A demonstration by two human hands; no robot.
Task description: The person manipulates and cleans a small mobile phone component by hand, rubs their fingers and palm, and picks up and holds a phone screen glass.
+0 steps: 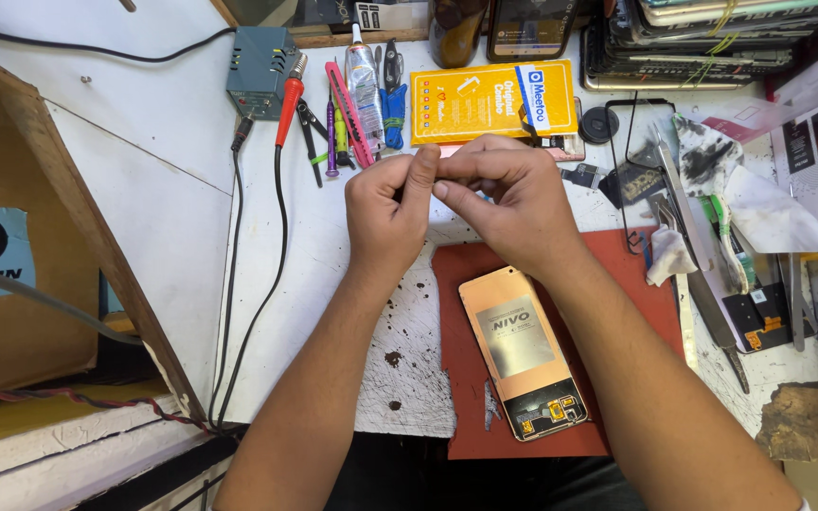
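Pinching: both hands meet above the middle of the bench point(191, 142), fingertips pressed together on a small thin piece that is almost hidden between them.
Left hand: the left hand point(388, 203) closes thumb and forefinger on the left end of the piece.
Right hand: the right hand point(513, 194) pinches the right end, fingers curled, touching the left hand.
Held piece: only a pale edge shows between the fingers; what it is I cannot tell.
Handling: it looks very light, thin and bendable, probably easy to crease, so a soft grip at the edges seems best.
Phone part: a gold phone part point(523, 352) lies flat on the red mat point(471, 274), nearer than the hands, between the forearms.
Far side: a yellow box point(485, 99), left of it a red-handled soldering iron point(288, 104).
Right side: metal tweezers and blades point(698, 284) beside a crumpled white cloth point(665, 257).
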